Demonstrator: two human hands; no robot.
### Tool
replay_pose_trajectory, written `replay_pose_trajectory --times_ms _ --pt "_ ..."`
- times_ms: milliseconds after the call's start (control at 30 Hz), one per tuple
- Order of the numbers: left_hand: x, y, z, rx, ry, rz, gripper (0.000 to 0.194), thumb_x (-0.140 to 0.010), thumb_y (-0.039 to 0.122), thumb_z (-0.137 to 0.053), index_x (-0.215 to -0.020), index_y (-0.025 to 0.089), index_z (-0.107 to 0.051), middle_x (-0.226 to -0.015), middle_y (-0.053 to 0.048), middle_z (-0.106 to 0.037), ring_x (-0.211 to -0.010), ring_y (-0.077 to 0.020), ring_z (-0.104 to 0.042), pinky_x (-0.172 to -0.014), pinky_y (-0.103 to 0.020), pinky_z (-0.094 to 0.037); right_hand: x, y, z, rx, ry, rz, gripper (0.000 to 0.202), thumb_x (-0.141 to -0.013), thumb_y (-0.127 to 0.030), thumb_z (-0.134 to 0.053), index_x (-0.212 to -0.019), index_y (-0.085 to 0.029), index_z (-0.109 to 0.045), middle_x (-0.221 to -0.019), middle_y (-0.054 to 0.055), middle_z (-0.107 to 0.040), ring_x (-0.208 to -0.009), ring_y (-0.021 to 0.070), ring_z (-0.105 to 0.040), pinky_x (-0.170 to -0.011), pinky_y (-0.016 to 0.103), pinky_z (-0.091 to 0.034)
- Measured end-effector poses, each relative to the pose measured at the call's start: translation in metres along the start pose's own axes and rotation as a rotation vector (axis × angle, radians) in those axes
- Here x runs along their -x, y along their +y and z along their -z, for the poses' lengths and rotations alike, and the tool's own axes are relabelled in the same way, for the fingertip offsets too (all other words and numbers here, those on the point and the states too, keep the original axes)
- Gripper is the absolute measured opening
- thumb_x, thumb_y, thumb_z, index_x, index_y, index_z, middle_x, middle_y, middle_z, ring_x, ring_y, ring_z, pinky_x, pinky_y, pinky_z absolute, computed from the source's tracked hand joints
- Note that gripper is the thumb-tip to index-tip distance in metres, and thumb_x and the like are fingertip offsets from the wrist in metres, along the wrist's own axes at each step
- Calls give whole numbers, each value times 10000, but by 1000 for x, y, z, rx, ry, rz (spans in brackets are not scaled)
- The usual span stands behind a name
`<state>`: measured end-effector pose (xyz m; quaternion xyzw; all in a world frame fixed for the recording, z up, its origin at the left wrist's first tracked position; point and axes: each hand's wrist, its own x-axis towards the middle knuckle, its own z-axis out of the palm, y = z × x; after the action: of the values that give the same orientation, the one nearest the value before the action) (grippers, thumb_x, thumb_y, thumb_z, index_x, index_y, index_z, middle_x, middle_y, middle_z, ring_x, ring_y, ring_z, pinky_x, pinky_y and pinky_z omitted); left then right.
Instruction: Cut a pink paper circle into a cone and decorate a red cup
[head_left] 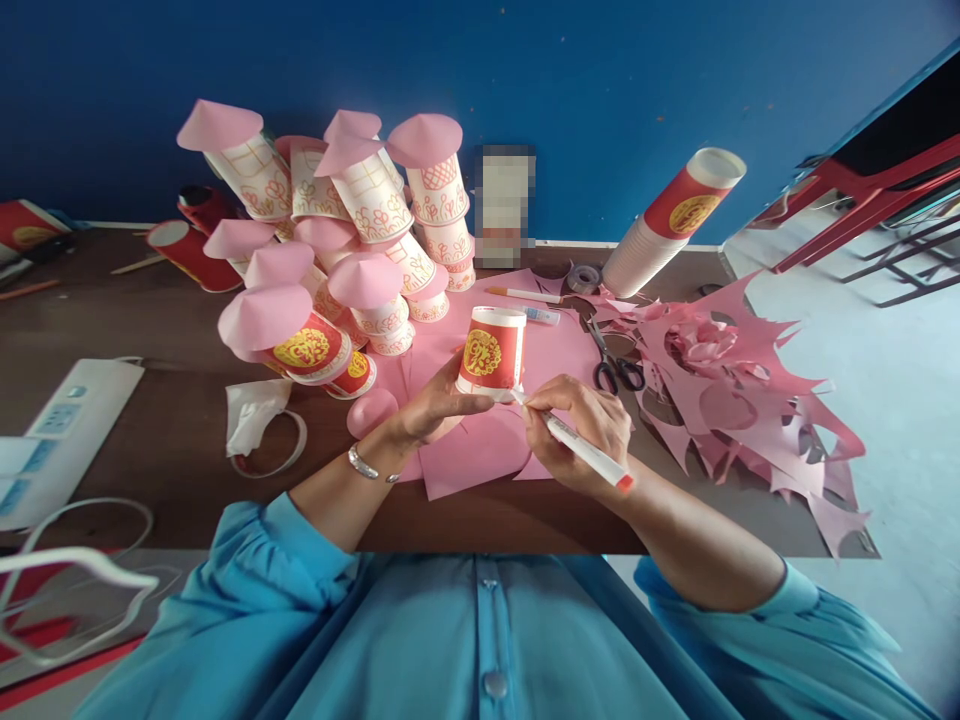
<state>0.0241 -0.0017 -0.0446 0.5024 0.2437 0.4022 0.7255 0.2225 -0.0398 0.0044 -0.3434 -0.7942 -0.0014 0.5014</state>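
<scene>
In the left hand (437,405), clamped near its base, a paper cup (495,352) stands nearly upright; the right hand (594,418) pinches a marker (589,452) slanting leftward, tip at the cup's lower edge.

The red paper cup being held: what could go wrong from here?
The red paper cup might turn in the left grip, so the marker in the right grip could stray. The pink-topped cups are stacked close together; a knock could topple several. The pink paper scraps overhang the right edge of the table, so a light brush might sweep some off.
</scene>
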Motion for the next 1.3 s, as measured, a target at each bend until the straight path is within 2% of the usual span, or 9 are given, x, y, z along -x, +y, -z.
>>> replay_pose_trajectory --times_ms 233,367,533,667,800,867,1000,1167,1300 --pt "0 -3 4 -19 11 -9 543 -814 357 -855 -1316 287 -660 -1376 -60 -717 -1300 -342 -646 -1088 -512 -525 -4 -4 6 -12 -82 -30 128 -910 -117 -576 -865 -229 -534 -653 -44 -651 -508 104 -602 -508 210 -450" --pt "1 3 -1 23 47 38 622 -771 328 -887 -1333 295 -624 -1295 -49 -749 -1244 -336 -678 -1059 -497 -526 -5 -4 9 -35 -122 -62 129 -906 -122 -579 -846 -227 -535 -632 -49 -640 -490 98 -584 -502 204 -444" --pt "1 7 -4 27 41 39 590 -759 338 -892 -1289 274 -641 -1248 -49 -757 -1241 -346 -676 -1049 -499 -525 -6 -5 9 -56 -139 -84 133 -905 -125 -579 -827 -226 -539 -629 -47 -643 -484 98 -581 -494 205 -446" --pt "2 1 1 53 35 8 552 -804 337 -848 -1318 304 -648 -1317 -26 -734 -1306 -348 -645 -1112 -502 -498 -4 -5 8 -96 -60 -104 131 -912 -113 -606 -881 -233 -566 -688 -42 -673 -532 106 -629 -513 211 -475" --pt "1 -4 4 111 5 5 370 -839 436 -787 -1158 256 -738 -1291 -50 -750 -1327 -394 -631 -1087 -533 -511 0 -1 6 -161 67 -140 132 -947 -146 -658 -1031 -237 -611 -838 15 -728 -714 158 -715 -623 266 -562" --pt "-1 -3 4 122 5 10 369 -823 500 -774 -1101 258 -759 -1274 -78 -760 -1365 -405 -607 -1093 -557 -506 2 2 4 -192 100 -154 149 -969 -188 -666 -1103 -235 -619 -898 39 -739 -794 185 -734 -704 321 -602" --pt "-4 1 -1 144 44 13 462 -821 510 -751 -1241 319 -723 -1324 -83 -743 -1398 -391 -592 -1117 -579 -493 5 8 0 -234 118 -174 213 -1000 -272 -656 -1204 -238 -607 -987 66 -752 -893 222 -762 -773 385 -626" --pt "-5 2 -4 172 33 -12 457 -878 430 -721 -1311 288 -685 -1289 -60 -757 -1365 -379 -621 -1133 -535 -490 5 9 0 -149 95 -152 183 -995 -252 -657 -1174 -238 -621 -981 63 -766 -862 206 -769 -739 334 -623" --pt "-2 -4 0 165 0 -23 521 -870 435 -756 -1367 329 -639 -1344 -47 -738 -1321 -352 -661 -1170 -538 -456 3 6 1 -72 48 -112 158 -995 -249 -641 -1152 -243 -624 -948 54 -783 -811 197 -780 -695 296 -623"
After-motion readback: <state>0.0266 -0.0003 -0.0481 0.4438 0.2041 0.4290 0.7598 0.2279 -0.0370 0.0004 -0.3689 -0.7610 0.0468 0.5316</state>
